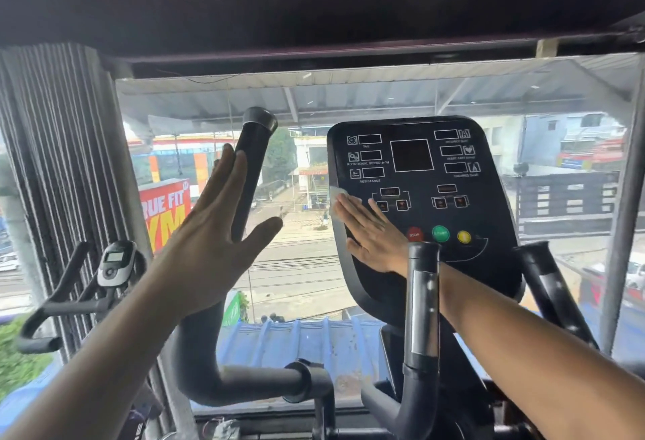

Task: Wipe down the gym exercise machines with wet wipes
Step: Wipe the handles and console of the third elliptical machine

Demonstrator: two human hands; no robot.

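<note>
The exercise machine's black console (pixel 429 174) faces me at centre right, with dark displays and red, green and yellow buttons. My right hand (pixel 370 233) lies flat on the console's lower left part, fingers straight, pressing a white wet wipe (pixel 336 197) that shows beyond the fingertips. My left hand (pixel 213 240) is raised with fingers spread and straight, just in front of the machine's left upright handle (pixel 253 167). Whether it touches the handle I cannot tell. It holds nothing.
A short black grip post (pixel 424 303) stands in front of my right wrist, and another handle (pixel 548 282) rises at the right. A second bike with a small grey display (pixel 115 263) stands at the left by a folded blind. A large window lies behind.
</note>
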